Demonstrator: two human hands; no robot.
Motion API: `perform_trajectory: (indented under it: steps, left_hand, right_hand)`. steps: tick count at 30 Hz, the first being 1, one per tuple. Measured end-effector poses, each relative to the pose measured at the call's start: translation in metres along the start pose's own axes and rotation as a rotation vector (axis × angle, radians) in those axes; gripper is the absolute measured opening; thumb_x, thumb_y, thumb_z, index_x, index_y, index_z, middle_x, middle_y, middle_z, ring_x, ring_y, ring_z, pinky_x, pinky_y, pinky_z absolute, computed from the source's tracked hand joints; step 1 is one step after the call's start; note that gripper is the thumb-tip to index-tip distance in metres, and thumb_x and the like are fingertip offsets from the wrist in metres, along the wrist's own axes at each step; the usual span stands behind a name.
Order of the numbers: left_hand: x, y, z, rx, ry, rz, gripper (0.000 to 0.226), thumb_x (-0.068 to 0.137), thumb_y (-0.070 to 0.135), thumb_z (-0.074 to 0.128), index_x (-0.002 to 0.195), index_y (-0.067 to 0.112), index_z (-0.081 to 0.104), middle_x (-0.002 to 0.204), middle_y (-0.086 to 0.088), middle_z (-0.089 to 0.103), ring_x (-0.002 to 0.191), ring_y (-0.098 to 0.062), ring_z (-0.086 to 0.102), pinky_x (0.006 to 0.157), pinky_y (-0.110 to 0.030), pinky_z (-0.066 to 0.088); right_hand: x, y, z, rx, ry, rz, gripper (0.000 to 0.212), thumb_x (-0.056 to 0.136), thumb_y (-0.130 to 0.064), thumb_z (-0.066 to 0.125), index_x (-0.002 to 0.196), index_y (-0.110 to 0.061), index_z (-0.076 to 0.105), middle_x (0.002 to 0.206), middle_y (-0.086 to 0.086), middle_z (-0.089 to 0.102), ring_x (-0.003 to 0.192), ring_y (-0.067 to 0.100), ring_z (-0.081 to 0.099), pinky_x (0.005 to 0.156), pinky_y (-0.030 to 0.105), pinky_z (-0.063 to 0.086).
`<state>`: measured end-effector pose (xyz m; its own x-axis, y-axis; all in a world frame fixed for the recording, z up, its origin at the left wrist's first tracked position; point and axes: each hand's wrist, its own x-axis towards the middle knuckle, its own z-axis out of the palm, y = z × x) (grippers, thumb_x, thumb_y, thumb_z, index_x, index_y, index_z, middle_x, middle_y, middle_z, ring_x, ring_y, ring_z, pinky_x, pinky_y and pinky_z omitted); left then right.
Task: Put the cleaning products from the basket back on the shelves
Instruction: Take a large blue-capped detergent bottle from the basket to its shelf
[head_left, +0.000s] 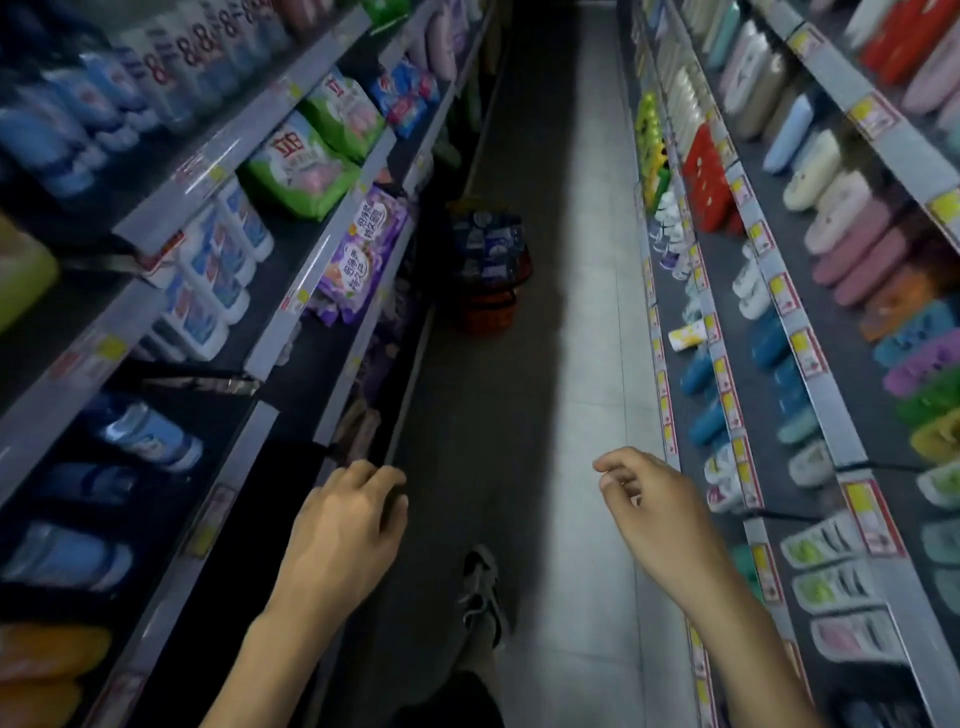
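A red basket (491, 309) stands on the aisle floor ahead, against the left shelves, piled with dark blue packs (487, 243). Both my hands hang low in front of me, far from the basket. My left hand (347, 514) is loosely curled near the edge of the lowest left shelf and holds nothing. My right hand (649, 501) is also loosely curled with fingers bent, with nothing in it, next to the right shelf edge. Left shelves (322, 244) carry green bags (304, 169), purple bags (363, 249) and white-blue bottles (213, 283).
The narrow aisle floor (566, 322) runs between two shelf units. Right shelves (779, 332) hold soap bottles, red boxes (709, 179) and coloured packs with yellow-red price tags. My foot in a sneaker (483, 592) is on the floor below my hands.
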<state>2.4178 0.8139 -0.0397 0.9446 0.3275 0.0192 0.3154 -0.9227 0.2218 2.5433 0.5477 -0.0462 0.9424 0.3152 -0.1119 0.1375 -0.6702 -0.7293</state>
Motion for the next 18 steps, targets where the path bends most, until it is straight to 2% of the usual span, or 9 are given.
perform_trajectory:
  steps: [4, 10, 14, 18]
  left_hand:
    - [0.103, -0.009, 0.009, -0.059, 0.054, -0.017, 0.024, 0.091, 0.024, 0.063, 0.113, 0.016, 0.067, 0.1, -0.004, 0.065, 0.088, -0.029, 0.063, 0.072, -0.043, 0.055]
    - [0.251, 0.0, 0.004, -0.092, 0.021, 0.033, 0.031, 0.095, 0.032, 0.056, 0.123, 0.02, 0.062, 0.11, -0.002, 0.062, 0.099, -0.025, 0.061, 0.08, -0.043, 0.054]
    - [0.338, 0.017, 0.006, -0.104, -0.018, 0.101, 0.033, 0.096, 0.032, 0.056, 0.128, 0.022, 0.059, 0.113, -0.002, 0.061, 0.1, -0.022, 0.061, 0.081, -0.041, 0.054]
    - [0.416, 0.033, 0.021, -0.089, -0.085, 0.133, 0.035, 0.096, 0.031, 0.057, 0.129, 0.022, 0.057, 0.114, -0.002, 0.059, 0.1, -0.022, 0.061, 0.079, -0.04, 0.055]
  right_hand:
    - [0.103, -0.019, 0.001, -0.087, 0.001, -0.06, 0.017, 0.093, -0.014, 0.059, 0.103, -0.025, 0.067, 0.1, -0.008, 0.066, 0.085, 0.006, 0.062, 0.081, 0.032, 0.053]
    - [0.223, -0.044, -0.026, -0.145, 0.016, -0.016, 0.022, 0.096, -0.015, 0.058, 0.114, -0.024, 0.066, 0.107, -0.007, 0.063, 0.094, 0.008, 0.061, 0.085, 0.028, 0.051]
    - [0.291, -0.038, -0.042, -0.13, 0.086, 0.024, 0.023, 0.095, -0.014, 0.058, 0.115, -0.022, 0.067, 0.108, -0.005, 0.064, 0.096, 0.011, 0.062, 0.083, 0.029, 0.05]
    - [0.353, -0.016, -0.05, -0.109, 0.082, 0.099, 0.022, 0.095, -0.013, 0.059, 0.113, -0.022, 0.067, 0.107, -0.006, 0.063, 0.099, 0.01, 0.062, 0.086, 0.028, 0.05]
